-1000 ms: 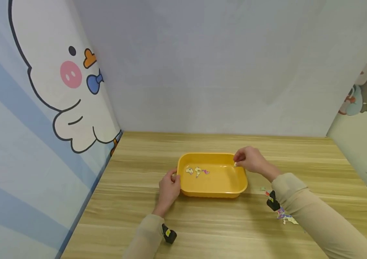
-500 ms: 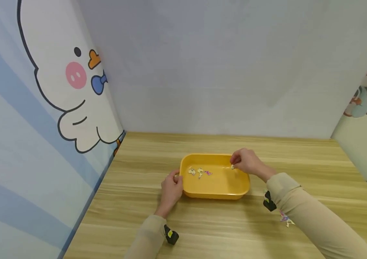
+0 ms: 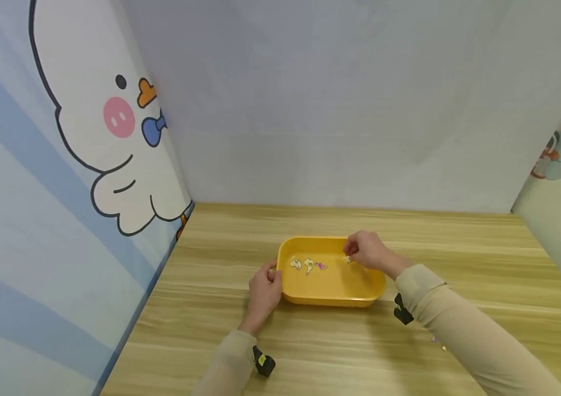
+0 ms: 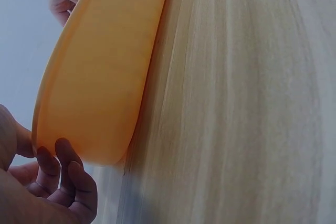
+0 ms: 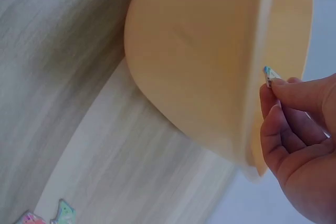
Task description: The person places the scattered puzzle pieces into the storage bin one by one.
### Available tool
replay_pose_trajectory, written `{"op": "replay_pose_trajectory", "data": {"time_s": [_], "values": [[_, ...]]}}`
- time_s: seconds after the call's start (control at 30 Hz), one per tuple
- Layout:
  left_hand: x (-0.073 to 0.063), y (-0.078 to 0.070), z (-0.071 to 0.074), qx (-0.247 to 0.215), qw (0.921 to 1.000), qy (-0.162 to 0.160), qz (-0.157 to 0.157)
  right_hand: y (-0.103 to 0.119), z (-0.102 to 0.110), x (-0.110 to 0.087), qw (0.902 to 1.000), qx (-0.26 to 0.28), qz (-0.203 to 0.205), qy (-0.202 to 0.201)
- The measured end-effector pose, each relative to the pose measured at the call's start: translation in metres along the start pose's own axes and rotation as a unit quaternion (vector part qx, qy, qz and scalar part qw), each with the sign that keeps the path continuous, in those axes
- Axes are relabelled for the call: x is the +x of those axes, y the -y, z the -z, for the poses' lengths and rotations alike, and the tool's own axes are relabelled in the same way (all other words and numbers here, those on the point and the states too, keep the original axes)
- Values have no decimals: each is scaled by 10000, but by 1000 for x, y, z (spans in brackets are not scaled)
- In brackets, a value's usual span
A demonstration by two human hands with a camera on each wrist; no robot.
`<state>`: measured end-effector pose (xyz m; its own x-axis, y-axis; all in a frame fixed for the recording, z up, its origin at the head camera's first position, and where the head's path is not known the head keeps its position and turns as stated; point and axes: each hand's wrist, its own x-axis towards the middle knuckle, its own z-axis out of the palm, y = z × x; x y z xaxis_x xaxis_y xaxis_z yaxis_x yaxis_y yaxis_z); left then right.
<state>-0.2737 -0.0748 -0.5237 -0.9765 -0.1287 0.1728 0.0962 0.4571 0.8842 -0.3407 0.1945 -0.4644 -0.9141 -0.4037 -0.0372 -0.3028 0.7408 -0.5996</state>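
Note:
A yellow plastic tray point(image 3: 330, 285) stands on the wooden table. Its left end is gripped at the rim by my left hand point(image 3: 264, 289); in the left wrist view the fingers point(image 4: 67, 153) curl against the outer wall. Over the tray's right part, my right hand point(image 3: 369, 252) pinches a small flat cut-out piece point(image 5: 270, 76) between thumb and forefinger, pale with a blue tip. Inside the tray lie a cream piece point(image 3: 296, 264), a second cream piece point(image 3: 308, 265) and a pink-purple piece point(image 3: 321, 266), in a row toward the left.
On the table, a green-blue piece point(image 5: 64, 212) and a pink piece point(image 5: 30, 217) show in the right wrist view. My right sleeve point(image 3: 458, 324) covers part of that area in the head view. A grey wall point(image 3: 340, 110) rises behind the table.
My right hand has moved left and slightly lower with the pinched piece, from the tray's right end further in over it. My left hand keeps its grip on the rim.

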Motion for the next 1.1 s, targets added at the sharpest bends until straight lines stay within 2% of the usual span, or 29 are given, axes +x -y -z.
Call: {"op": "replay_pose_trajectory", "data": {"time_s": [0.23, 0.73, 0.93, 1.1], "values": [[0, -1, 0, 30, 10000, -38, 27, 3, -9, 6, 10000, -33, -62, 27], [0, 1, 2, -163, 9998, 100, 16, 9, -25, 15, 9994, -332, 16, 40], [-1, -1, 3, -168, 9997, 106, 123, 9, -32, 19, 9993, -367, -14, 111], [-1, -2, 5, -192, 9998, 94, 54, 13, -35, 21, 9993, -343, -8, 160]]}}
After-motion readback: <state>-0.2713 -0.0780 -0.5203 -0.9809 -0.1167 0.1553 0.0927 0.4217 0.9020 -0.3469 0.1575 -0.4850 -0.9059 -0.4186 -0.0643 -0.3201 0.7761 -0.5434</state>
